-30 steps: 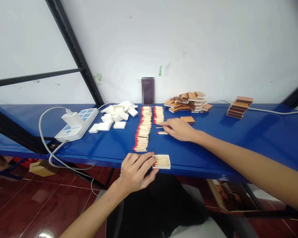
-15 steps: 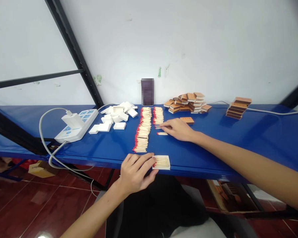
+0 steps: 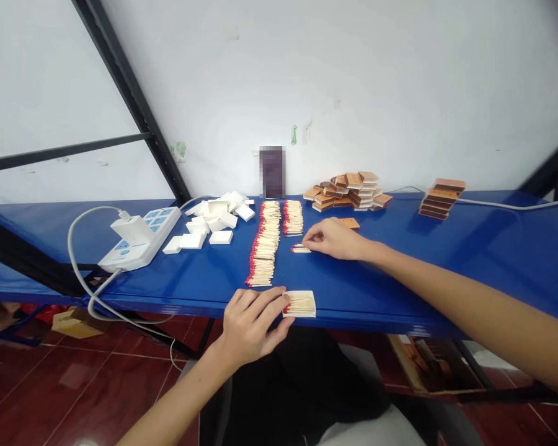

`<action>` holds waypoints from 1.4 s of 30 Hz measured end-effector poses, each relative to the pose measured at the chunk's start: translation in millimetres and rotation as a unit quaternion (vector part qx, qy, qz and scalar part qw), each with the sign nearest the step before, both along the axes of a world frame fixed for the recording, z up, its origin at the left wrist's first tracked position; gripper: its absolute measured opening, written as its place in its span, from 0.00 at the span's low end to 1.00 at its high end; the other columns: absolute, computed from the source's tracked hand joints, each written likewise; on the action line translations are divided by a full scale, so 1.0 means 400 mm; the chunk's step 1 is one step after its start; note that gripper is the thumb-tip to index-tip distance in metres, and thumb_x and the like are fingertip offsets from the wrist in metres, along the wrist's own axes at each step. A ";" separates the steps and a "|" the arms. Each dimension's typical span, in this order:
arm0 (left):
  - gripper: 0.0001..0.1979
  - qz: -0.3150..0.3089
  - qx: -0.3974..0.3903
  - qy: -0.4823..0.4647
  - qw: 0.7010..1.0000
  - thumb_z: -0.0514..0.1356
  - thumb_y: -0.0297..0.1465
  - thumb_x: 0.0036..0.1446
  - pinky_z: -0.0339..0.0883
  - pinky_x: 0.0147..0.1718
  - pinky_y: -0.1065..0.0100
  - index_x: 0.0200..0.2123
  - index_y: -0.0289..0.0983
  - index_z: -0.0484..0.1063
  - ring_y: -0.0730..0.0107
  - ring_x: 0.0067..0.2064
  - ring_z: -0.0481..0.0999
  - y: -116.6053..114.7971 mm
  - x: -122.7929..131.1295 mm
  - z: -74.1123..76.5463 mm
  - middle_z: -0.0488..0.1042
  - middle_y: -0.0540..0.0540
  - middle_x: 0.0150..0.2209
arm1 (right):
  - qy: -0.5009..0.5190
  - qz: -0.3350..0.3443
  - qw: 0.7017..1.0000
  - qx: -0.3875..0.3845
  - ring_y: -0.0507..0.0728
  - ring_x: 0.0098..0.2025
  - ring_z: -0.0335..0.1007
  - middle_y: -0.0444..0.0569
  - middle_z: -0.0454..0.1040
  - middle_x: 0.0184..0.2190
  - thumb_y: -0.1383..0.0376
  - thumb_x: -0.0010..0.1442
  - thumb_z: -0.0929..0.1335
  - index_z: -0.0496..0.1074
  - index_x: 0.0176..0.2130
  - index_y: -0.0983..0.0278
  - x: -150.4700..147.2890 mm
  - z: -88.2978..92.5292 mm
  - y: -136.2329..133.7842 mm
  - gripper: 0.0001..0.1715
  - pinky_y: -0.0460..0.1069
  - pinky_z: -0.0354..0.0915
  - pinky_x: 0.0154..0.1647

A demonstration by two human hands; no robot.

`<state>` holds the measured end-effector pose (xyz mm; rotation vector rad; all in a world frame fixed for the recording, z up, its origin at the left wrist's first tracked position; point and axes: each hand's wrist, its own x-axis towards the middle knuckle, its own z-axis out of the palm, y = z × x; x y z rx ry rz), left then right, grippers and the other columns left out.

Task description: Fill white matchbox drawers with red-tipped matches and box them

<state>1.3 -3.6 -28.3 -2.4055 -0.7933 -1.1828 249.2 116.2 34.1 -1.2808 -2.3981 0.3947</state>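
Note:
My left hand (image 3: pixel 255 325) grips the left end of a white matchbox tray (image 3: pixel 312 305), which rests at the table's front edge. Red-tipped matches (image 3: pixel 300 302) lie inside the tray. Farther back, my right hand (image 3: pixel 332 238) has thumb and forefinger pinched on the plain ends of a few loose matches (image 3: pixel 299 249) lying on the table. Just beyond these is a short row of matches (image 3: pixel 292 218). To its left runs a longer row of matches (image 3: pixel 266 241), heads facing left.
White empty trays (image 3: pixel 221 237) are heaped at the left, beside a power strip (image 3: pixel 139 241) with a looping cable. Orange-brown matchbox sleeves (image 3: pixel 353 181) are piled at the back right, one sleeve (image 3: pixel 350 223) lies behind my right hand, and a leaning stack (image 3: pixel 441 198) stands farther right.
My right hand has drawn back slightly from the end of the short row to the loose matches, and that small group looks thicker. My left hand keeps its hold on the tray.

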 end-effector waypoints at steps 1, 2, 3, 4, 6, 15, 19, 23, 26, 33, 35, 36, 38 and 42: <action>0.11 -0.001 0.000 0.000 1.000 0.62 0.31 0.60 0.61 0.31 0.62 0.46 0.37 0.72 0.65 0.34 0.75 0.000 0.000 0.001 0.82 0.44 0.44 | 0.004 0.002 1.000 -0.011 0.52 0.27 0.67 0.46 0.79 0.27 0.63 0.59 0.67 0.82 0.34 0.65 0.003 0.003 -0.003 0.14 0.47 0.57 0.31; 0.11 -0.002 0.002 0.001 1.000 0.62 0.31 0.60 0.61 0.31 0.62 0.46 0.37 0.72 0.65 0.34 0.75 0.000 0.000 0.001 0.82 0.44 0.44 | 0.006 0.005 1.000 -0.023 0.52 0.27 0.68 0.47 0.79 0.27 0.63 0.59 0.67 0.82 0.34 0.65 0.007 0.007 -0.005 0.14 0.47 0.57 0.31; 0.10 -0.002 0.003 0.001 1.000 0.62 0.31 0.60 0.61 0.31 0.62 0.46 0.37 0.72 0.65 0.34 0.75 0.000 0.000 0.001 0.82 0.44 0.44 | 0.004 0.010 0.999 -0.033 0.52 0.27 0.68 0.46 0.79 0.28 0.63 0.59 0.66 0.82 0.35 0.65 0.011 0.011 -0.006 0.14 0.47 0.57 0.31; 0.10 -0.002 0.004 0.002 1.000 0.61 0.32 0.60 0.62 0.31 0.62 0.46 0.38 0.72 0.65 0.34 0.75 0.001 0.000 0.001 0.82 0.44 0.44 | -0.001 0.016 0.999 -0.041 0.52 0.26 0.67 0.46 0.79 0.27 0.63 0.59 0.66 0.82 0.36 0.64 0.015 0.015 -0.007 0.14 0.47 0.57 0.30; 0.11 0.001 0.005 0.003 1.000 0.61 0.32 0.60 0.62 0.31 0.62 0.46 0.38 0.73 0.65 0.34 0.75 0.001 -0.001 0.000 0.82 0.44 0.44 | -0.024 0.026 0.998 -0.049 0.52 0.25 0.65 0.44 0.76 0.25 0.64 0.58 0.66 0.81 0.40 0.63 0.024 0.023 -0.008 0.15 0.47 0.56 0.29; 0.11 0.002 0.003 0.002 1.000 0.62 0.32 0.59 0.62 0.31 0.62 0.45 0.38 0.74 0.66 0.34 0.75 0.000 -0.002 -0.002 0.81 0.44 0.43 | -0.037 0.022 0.999 -0.029 0.51 0.24 0.63 0.42 0.70 0.21 0.66 0.56 0.67 0.80 0.42 0.63 0.017 0.023 -0.017 0.16 0.46 0.55 0.29; 0.11 0.000 0.004 0.002 1.000 0.63 0.31 0.59 0.62 0.31 0.62 0.45 0.37 0.73 0.65 0.34 0.74 0.000 -0.001 -0.003 0.81 0.44 0.44 | -0.025 0.024 0.999 -0.020 0.51 0.24 0.63 0.42 0.70 0.21 0.66 0.56 0.66 0.80 0.41 0.64 0.009 0.014 -0.021 0.16 0.46 0.55 0.29; 0.12 0.005 0.005 0.004 1.000 0.63 0.32 0.59 0.62 0.31 0.62 0.46 0.37 0.73 0.65 0.34 0.74 0.000 -0.002 -0.005 0.81 0.44 0.44 | -0.012 0.041 0.999 -0.015 0.50 0.23 0.61 0.42 0.69 0.20 0.68 0.57 0.65 0.81 0.42 0.64 0.007 0.005 -0.018 0.17 0.46 0.54 0.28; 0.11 0.008 0.007 0.004 1.000 0.62 0.32 0.59 0.62 0.31 0.63 0.46 0.38 0.73 0.66 0.34 0.75 0.000 -0.001 -0.004 0.82 0.44 0.44 | -0.011 0.050 0.999 -0.013 0.51 0.23 0.61 0.42 0.72 0.21 0.69 0.57 0.64 0.81 0.43 0.64 0.006 0.000 -0.017 0.19 0.46 0.53 0.27; 0.11 0.007 0.006 0.001 1.000 0.63 0.32 0.59 0.62 0.31 0.62 0.46 0.38 0.73 0.65 0.34 0.75 0.000 0.000 -0.004 0.81 0.44 0.44 | -0.004 0.041 0.999 -0.003 0.52 0.25 0.64 0.44 0.75 0.24 0.70 0.57 0.63 0.80 0.45 0.63 0.000 -0.001 -0.017 0.21 0.46 0.56 0.29; 0.12 0.007 0.004 0.004 1.000 0.63 0.32 0.59 0.61 0.31 0.62 0.46 0.38 0.73 0.65 0.34 0.74 0.000 -0.001 -0.007 0.81 0.44 0.45 | -0.001 0.022 1.000 0.011 0.53 0.27 0.67 0.45 0.77 0.26 0.70 0.59 0.62 0.79 0.48 0.63 -0.007 -0.004 -0.014 0.23 0.46 0.58 0.32; 0.12 0.006 0.004 0.005 1.000 0.63 0.32 0.59 0.61 0.31 0.62 0.46 0.38 0.73 0.65 0.34 0.74 0.000 -0.001 -0.008 0.81 0.44 0.45 | -0.006 0.014 1.000 0.021 0.54 0.29 0.70 0.46 0.79 0.29 0.69 0.61 0.61 0.78 0.50 0.63 -0.011 -0.006 -0.012 0.23 0.47 0.59 0.34; 0.12 0.005 0.004 0.005 1.000 0.63 0.32 0.59 0.61 0.31 0.62 0.47 0.38 0.73 0.64 0.34 0.73 0.000 -0.001 -0.008 0.81 0.45 0.45 | -0.028 0.002 0.999 0.038 0.56 0.37 0.74 0.49 0.81 0.39 0.69 0.62 0.60 0.77 0.53 0.62 -0.018 -0.010 -0.009 0.24 0.48 0.62 0.39; 0.11 0.008 0.008 0.005 1.000 0.63 0.32 0.59 0.60 0.31 0.62 0.46 0.37 0.73 0.65 0.33 0.73 0.000 0.001 -0.006 0.81 0.45 0.45 | -0.077 -0.021 0.996 0.046 0.61 0.48 0.75 0.52 0.79 0.49 0.68 0.64 0.59 0.74 0.57 0.60 -0.027 -0.015 -0.006 0.26 0.49 0.64 0.46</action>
